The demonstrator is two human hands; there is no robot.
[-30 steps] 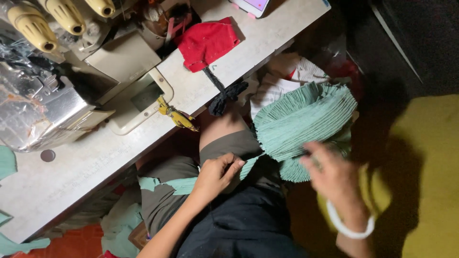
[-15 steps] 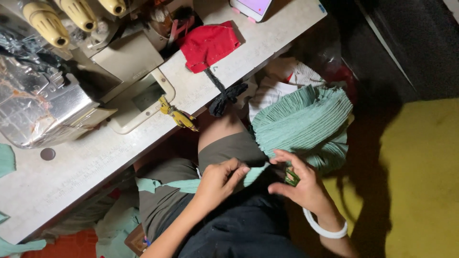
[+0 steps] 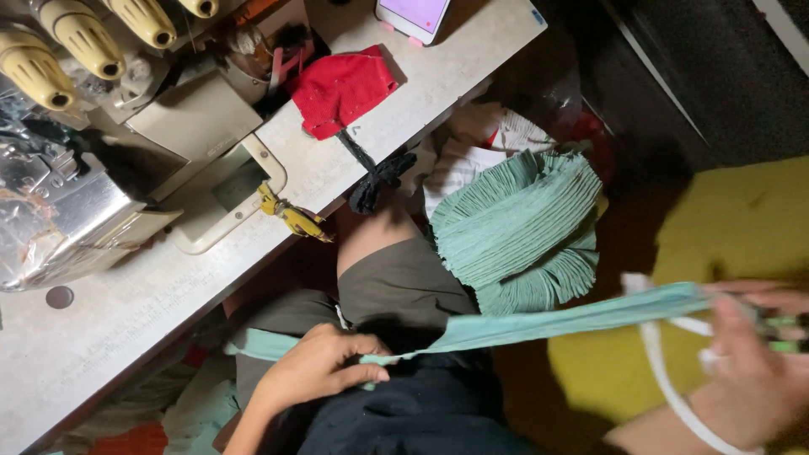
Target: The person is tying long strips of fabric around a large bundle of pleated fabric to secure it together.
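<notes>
1 teal fabric strip (image 3: 548, 323) is stretched taut over the lap: left hand (image 3: 324, 371) pinches its near end, right hand (image 3: 758, 354), blurred, is closed around the far end. Stack of teal strips (image 3: 514, 227) sits beside the knee, apparently unprocessed. Judgement: 1 strip in hand, most of the stack left. Sewing machine (image 3: 76, 194) on table (image 3: 126, 320) idle.

You're sitting in a small sewing workshop. There's an industrial sewing machine (image 3: 76, 211) with thread cones (image 3: 84, 38) on the worktable (image 3: 126, 329), plus a stack of cut green fabric pieces (image 3: 514, 232) beside your knee.
</notes>
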